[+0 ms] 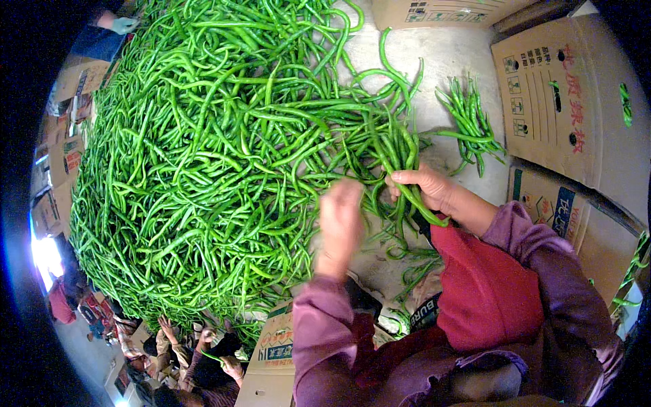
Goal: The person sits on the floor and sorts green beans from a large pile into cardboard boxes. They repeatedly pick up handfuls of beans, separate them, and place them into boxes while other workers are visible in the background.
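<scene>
A bunch of long green chili peppers is gripped in my right hand, the thumb lying across the stalks. One pepper from it slants down toward my red-clad knee. My left hand hovers over the near edge of a big heap of green chili peppers. It is blurred by motion and its fingers look curled; whether anything is in them cannot be made out. Beyond my right hand, a small sorted pile of peppers lies on the pale floor.
Cardboard boxes stand along the right, one printed box beside the small pile and another below it. A box is by my left arm. Co-workers' hands reach at the heap's lower edge; a gloved hand shows at upper left.
</scene>
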The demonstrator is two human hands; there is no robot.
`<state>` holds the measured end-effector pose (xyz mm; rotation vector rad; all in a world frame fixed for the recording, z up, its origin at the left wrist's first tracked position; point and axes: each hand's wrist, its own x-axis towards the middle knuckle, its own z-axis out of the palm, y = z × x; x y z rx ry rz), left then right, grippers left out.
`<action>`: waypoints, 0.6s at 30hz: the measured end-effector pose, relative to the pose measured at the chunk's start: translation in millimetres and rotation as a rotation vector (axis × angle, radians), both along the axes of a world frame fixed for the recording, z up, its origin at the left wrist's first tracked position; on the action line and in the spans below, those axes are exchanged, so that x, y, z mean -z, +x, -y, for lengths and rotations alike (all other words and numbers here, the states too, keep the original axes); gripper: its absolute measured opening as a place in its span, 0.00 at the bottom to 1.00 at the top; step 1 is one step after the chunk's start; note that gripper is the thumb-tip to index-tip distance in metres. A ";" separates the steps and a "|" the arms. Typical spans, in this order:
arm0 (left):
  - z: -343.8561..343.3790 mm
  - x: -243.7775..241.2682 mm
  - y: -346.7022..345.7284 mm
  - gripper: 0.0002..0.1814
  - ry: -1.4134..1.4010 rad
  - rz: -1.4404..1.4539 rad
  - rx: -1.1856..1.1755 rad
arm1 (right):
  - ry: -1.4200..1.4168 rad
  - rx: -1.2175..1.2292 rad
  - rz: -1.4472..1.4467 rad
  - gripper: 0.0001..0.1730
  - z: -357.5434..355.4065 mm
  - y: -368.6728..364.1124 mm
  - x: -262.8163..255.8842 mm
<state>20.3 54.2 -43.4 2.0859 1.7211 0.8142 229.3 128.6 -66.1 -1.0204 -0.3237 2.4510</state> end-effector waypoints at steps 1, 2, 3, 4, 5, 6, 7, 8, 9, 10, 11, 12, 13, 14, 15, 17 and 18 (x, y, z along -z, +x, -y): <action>-20.2 13.7 -18.1 0.22 0.040 -0.043 -0.098 | -0.011 0.022 -0.008 0.19 -2.3 1.1 -2.3; -34.7 26.8 -36.0 0.23 -0.011 -0.184 -0.197 | 0.000 -0.011 0.005 0.20 -3.4 -0.4 -4.4; -46.5 38.3 -53.0 0.25 -0.061 -0.329 -0.301 | 0.013 -0.048 0.012 0.20 -5.1 -3.9 -7.5; -53.8 50.0 -65.8 0.25 -0.149 -0.447 -0.370 | 0.025 -0.085 0.020 0.21 -5.9 -7.4 -10.0; -59.3 60.6 -73.2 0.25 -0.240 -0.558 -0.436 | 0.067 -0.108 0.008 0.22 -6.0 -10.7 -12.3; -65.2 68.2 -71.7 0.25 -0.323 -0.620 -0.470 | 0.106 -0.125 0.007 0.22 -5.9 -12.1 -13.4; -65.2 72.0 -72.4 0.24 -0.347 -0.642 -0.439 | 0.144 -0.143 0.004 0.23 -6.1 -13.0 -15.5; -64.4 74.7 -73.8 0.24 -0.371 -0.667 -0.410 | 0.121 -0.135 -0.016 0.22 -7.0 -11.8 -19.5; -67.4 76.1 -73.6 0.23 -0.390 -0.692 -0.376 | 0.128 -0.130 -0.008 0.22 -8.1 -9.7 -19.1; -63.4 74.9 -72.0 0.23 -0.305 -0.690 -0.341 | 0.136 -0.127 -0.003 0.22 -8.8 -7.9 -18.6; -56.4 71.6 -72.3 0.21 -0.229 -0.646 -0.289 | 0.144 -0.127 0.000 0.22 -9.5 -7.4 -18.7; -48.0 62.3 -76.8 0.21 -0.237 -0.579 -0.273 | 0.154 -0.118 0.016 0.22 -10.9 -11.9 -20.0; -41.5 55.8 -71.5 0.21 -0.248 -0.492 -0.248 | 0.160 -0.105 0.053 0.22 -10.8 -10.4 -19.9; -34.9 49.5 -65.2 0.21 -0.182 -0.452 -0.231 | 0.165 -0.093 0.089 0.23 -10.6 -9.6 -19.8; -28.2 38.2 -53.7 0.19 -0.269 -0.418 -0.264 | 0.173 -0.082 0.117 0.23 -10.1 -8.0 -19.0; -13.9 17.9 -35.3 0.18 -0.412 -0.319 -0.400 | 0.192 -0.063 0.162 0.24 -9.1 -10.4 -16.6; -5.8 7.8 -29.2 0.17 -0.439 -0.284 -0.470 | 0.199 -0.039 0.156 0.22 -7.3 -13.9 -16.6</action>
